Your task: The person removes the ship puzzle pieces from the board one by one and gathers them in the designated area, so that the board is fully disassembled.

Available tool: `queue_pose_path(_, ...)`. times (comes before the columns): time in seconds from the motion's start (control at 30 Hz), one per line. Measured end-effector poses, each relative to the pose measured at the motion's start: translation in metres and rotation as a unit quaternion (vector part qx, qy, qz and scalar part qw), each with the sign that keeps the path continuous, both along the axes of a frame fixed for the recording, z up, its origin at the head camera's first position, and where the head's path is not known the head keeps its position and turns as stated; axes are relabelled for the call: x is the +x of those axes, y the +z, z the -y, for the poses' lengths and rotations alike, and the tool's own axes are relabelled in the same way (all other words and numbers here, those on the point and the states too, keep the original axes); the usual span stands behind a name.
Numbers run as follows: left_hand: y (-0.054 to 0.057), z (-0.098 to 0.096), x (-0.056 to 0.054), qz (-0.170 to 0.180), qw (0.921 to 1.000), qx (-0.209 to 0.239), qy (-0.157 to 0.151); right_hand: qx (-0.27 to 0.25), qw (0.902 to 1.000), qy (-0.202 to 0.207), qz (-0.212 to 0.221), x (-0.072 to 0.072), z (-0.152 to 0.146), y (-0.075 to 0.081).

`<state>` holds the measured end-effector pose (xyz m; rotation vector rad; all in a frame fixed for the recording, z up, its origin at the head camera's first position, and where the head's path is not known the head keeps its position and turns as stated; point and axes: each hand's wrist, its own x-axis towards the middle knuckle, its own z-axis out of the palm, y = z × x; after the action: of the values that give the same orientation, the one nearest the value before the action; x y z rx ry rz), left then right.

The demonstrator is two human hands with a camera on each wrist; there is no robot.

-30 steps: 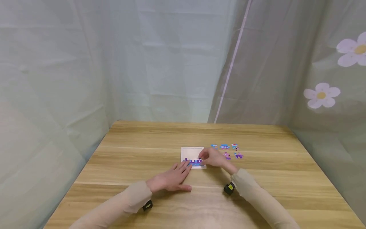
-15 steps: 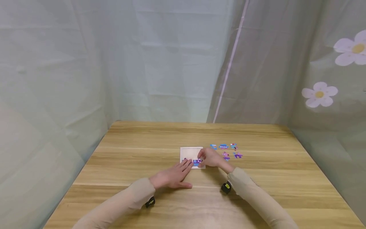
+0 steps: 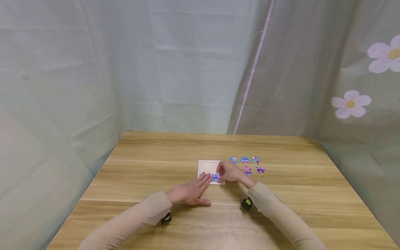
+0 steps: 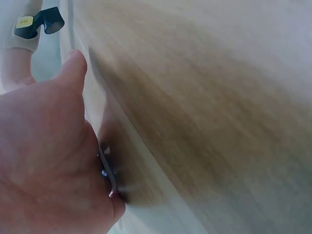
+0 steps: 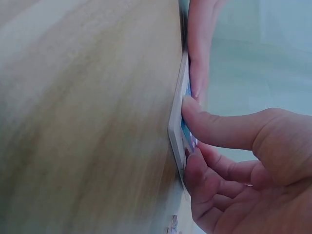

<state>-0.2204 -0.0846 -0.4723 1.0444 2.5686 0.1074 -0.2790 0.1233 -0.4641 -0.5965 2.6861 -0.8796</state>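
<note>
A small white puzzle tray (image 3: 207, 166) lies mid-table, with blue and purple jigsaw pieces (image 3: 214, 180) filling its near part. My left hand (image 3: 193, 192) is laid flat with straight fingers, the fingertips pressing on those pieces and covering some of them. At the tray's right side my right hand (image 3: 230, 171) pinches a purple puzzle piece (image 3: 218, 175) between thumb and fingers. In the right wrist view the thumb (image 5: 207, 124) bears on the blue and purple pieces just inside the tray rim (image 5: 176, 114), and the other fingers curl opposite.
Several loose jigsaw pieces (image 3: 245, 160) lie in two rows right of the tray, near my right wrist, among them a purple one (image 3: 260, 169). The wooden table (image 3: 150, 156) is bounded by hanging curtains (image 3: 187, 69) at the back and sides.
My left hand has slid slightly right over the joined pieces. The right fingers have shifted a little left at the tray's right side. The loose pieces have stayed put.
</note>
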Motion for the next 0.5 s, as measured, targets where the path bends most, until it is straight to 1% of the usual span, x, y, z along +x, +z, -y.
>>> queue_pose_path(0.13, 0.003, -0.003, 0.0, 0.007, 1.0, -0.002, 0.001, -0.006, 0.9998, 0.02, -0.007, -0.001, -0.004, 0.0)
queue_pose_path(0.27, 0.003, -0.003, 0.0, 0.001, 0.9999, -0.012, -0.003, -0.017, 0.9988, 0.043, -0.016, -0.002, -0.009, -0.002)
queue_pose_path(0.37, 0.0, -0.003, 0.0, -0.003, 0.9998, -0.017, -0.008, -0.041, 0.9973, 0.058, -0.016, -0.002, -0.015, -0.004)
queue_pose_path(0.5, -0.008, -0.002, 0.001, -0.009, 0.9998, -0.012, -0.012, -0.068, 0.9947, 0.073, -0.022, -0.001, -0.025, -0.006)
